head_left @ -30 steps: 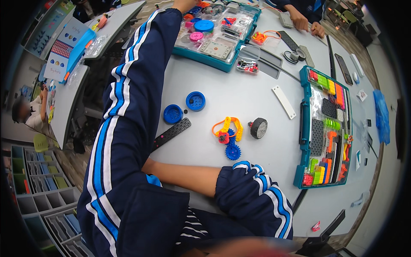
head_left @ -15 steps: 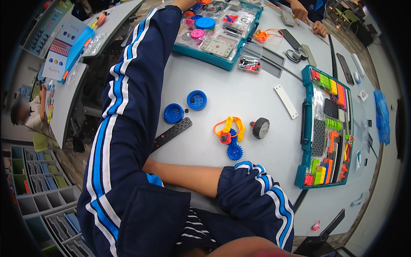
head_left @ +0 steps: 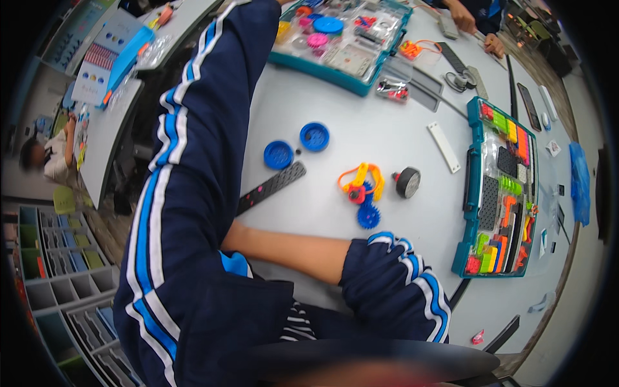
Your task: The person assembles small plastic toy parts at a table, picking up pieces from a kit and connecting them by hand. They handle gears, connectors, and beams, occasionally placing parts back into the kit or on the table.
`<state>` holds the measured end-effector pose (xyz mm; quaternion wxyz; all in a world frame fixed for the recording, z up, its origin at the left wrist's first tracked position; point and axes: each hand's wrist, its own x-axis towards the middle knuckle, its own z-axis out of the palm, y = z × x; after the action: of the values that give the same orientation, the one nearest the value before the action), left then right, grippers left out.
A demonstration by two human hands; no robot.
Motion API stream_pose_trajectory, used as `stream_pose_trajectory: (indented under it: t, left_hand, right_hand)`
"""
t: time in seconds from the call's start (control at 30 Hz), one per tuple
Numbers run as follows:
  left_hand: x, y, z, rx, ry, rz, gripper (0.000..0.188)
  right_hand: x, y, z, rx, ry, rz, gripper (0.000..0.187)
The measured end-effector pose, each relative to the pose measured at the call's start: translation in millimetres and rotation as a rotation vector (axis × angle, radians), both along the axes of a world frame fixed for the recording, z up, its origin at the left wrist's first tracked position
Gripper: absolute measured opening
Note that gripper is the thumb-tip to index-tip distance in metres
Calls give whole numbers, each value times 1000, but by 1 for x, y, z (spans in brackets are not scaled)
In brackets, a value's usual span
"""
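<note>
My left arm [head_left: 209,97] reaches far forward to the teal kit box [head_left: 322,75]; its hand lies beyond the top edge. Across my body to the left goes my bare right forearm [head_left: 290,253], and the right hand is hidden behind the left sleeve, fingers unseen. Close by, a black perforated strip [head_left: 274,187] runs partly under that sleeve. Two blue wheel hubs [head_left: 278,155] sit beyond it. Right of them lies a small assembly of blue gears [head_left: 368,216], a yellow bracket [head_left: 377,187] and an orange band. A black wheel [head_left: 408,183] stands beside it.
A second teal case [head_left: 474,187] of colourful building parts lies open at right. Nearer the middle is a white strip [head_left: 443,148]. A small clear box [head_left: 394,89] holds red and black pieces. Another person's hands [head_left: 493,46] are at the far right.
The view has shifted, so the table things appear slightly right and higher. My left wrist has slipped almost wholly out at the top. The parts on the table keep their arrangement.
</note>
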<state>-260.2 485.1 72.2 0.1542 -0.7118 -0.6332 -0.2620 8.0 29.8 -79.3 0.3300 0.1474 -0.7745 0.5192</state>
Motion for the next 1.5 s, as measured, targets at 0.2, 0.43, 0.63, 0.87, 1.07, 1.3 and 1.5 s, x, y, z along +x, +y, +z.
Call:
stream_pose_trajectory:
  t: [0.2,0.43,0.63,0.87,1.07,1.3,1.5]
  left_hand:
    - [63,-146,44,-219,-72,-233,22]
    - [149,-354,2,-543,-237,-438,51]
    - [157,-369,-58,-306,-440,-354,56]
    - [137,-364,-68,-390,-706,-328,38]
    - [137,-368,-66,-294,-712,-323,34]
    - [171,-362,-59,68,-229,-428,14]
    - [178,-358,-67,15,-211,-374,15]
  right_hand:
    - [15,23,43,632,-249,98,18]
    - [35,38,75,637,-123,4,16]
    - [85,116,94,546,115,-842,23]
    - [109,168,86,685,-359,-1162,24]
    - [106,171,74,697,-390,-1168,23]
    - [100,167,69,625,-332,-1169,17]
    - [104,166,70,494,-362,-1142,16]
